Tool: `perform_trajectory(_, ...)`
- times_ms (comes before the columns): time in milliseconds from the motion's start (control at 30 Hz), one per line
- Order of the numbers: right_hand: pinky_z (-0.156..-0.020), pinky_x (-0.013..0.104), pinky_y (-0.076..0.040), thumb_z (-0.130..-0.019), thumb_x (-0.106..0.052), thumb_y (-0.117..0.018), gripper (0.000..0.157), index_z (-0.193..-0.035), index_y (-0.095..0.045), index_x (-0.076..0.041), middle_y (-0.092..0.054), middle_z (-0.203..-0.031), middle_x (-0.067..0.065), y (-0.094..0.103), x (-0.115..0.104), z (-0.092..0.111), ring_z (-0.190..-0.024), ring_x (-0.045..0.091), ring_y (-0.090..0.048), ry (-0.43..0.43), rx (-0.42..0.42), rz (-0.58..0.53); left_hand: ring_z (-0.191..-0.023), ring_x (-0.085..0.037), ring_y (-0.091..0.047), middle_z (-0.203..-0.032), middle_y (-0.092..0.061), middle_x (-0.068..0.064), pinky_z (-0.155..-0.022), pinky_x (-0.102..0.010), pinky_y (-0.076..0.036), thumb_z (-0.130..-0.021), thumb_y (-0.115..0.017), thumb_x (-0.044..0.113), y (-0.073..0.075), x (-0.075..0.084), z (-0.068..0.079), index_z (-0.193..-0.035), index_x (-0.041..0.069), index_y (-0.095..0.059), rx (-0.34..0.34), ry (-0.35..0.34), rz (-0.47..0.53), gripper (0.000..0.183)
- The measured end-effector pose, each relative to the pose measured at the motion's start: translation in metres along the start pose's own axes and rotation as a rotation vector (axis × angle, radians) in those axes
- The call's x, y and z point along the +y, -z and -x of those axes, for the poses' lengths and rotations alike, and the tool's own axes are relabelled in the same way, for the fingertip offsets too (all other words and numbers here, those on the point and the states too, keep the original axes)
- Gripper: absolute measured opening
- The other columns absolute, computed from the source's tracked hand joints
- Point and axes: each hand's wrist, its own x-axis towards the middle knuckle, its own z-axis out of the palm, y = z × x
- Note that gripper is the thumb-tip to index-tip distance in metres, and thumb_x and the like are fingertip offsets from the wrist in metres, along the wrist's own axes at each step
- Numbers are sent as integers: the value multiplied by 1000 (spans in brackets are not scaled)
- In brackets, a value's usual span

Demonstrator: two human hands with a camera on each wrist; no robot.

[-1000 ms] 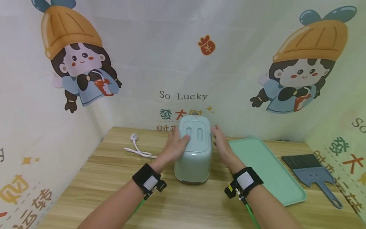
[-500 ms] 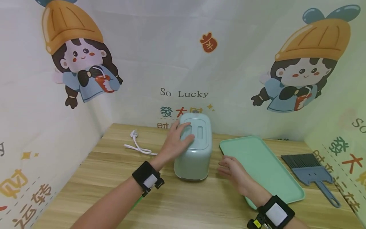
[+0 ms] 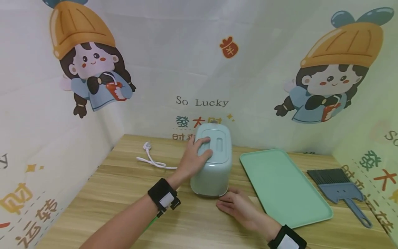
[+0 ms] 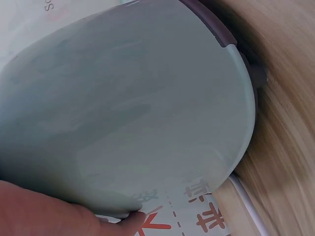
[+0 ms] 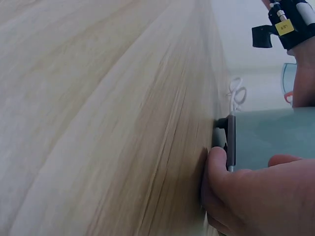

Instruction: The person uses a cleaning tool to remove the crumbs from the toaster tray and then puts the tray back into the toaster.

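A mint-green toaster [image 3: 211,176] with a lid on top stands upright on the wooden table. My left hand [image 3: 194,160] holds its upper left side, with thumb and index finger over the lid and the other fingers down the far left side. In the left wrist view the toaster's smooth body [image 4: 147,98] fills most of the picture. My right hand [image 3: 239,207] is low at the near right corner of the base. One fingertip is right at the dark strip [image 5: 231,142] along the toaster's bottom edge, close over the table.
A white power cord with a plug [image 3: 153,162] lies left of the toaster. A green tray [image 3: 286,186] rests to the right, with a grey-blue brush [image 3: 340,190] beyond it. A printed cloth [image 3: 155,69] stands behind the table.
My right hand has left the toaster's right side, drawn back over the tray's edge, then come down to the base. My left hand has shifted further over the lid.
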Motion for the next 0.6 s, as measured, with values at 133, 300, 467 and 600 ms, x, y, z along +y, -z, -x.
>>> perform_trajectory(133, -98, 41, -45, -94, 1, -45, 44, -133, -28, 9, -47, -116, 23, -4, 3, -5, -103, 31, -56, 6, -28, -2, -137, -40, -14, -155, -9, -20, -106, -62, -24, -91, -57, 37, -2, -3, -1, -134, 23, -50, 14, -14, -4, 46)
perform_trajectory(300, -89, 34, -51, -91, 2, -46, 53, -136, -18, 7, -45, -115, 24, -12, 8, -9, -94, 26, -59, 14, 25, 5, -137, -41, -15, -155, -9, -19, -105, -63, -25, -91, -56, 38, -3, -4, 0, -134, 24, -50, 20, -20, 0, 46)
perform_trajectory(467, -70, 22, -52, -91, 1, -52, 62, -138, -12, 6, -52, -99, 16, -17, 12, -12, -78, 16, -58, 12, 121, 20, -137, -41, -16, -156, -7, -18, -104, -64, -26, -92, -54, 41, -6, -3, 3, -136, 26, -49, 31, -21, -4, 47)
perform_trajectory(600, -61, 17, -48, -92, 1, -56, 69, -140, -7, 1, -53, -89, 10, -20, 15, -15, -72, 11, -55, -13, 159, -15, -137, -42, -16, -156, -7, -18, -103, -65, -26, -92, -53, 41, -6, -3, 4, -137, 27, -48, 38, -16, -11, 48)
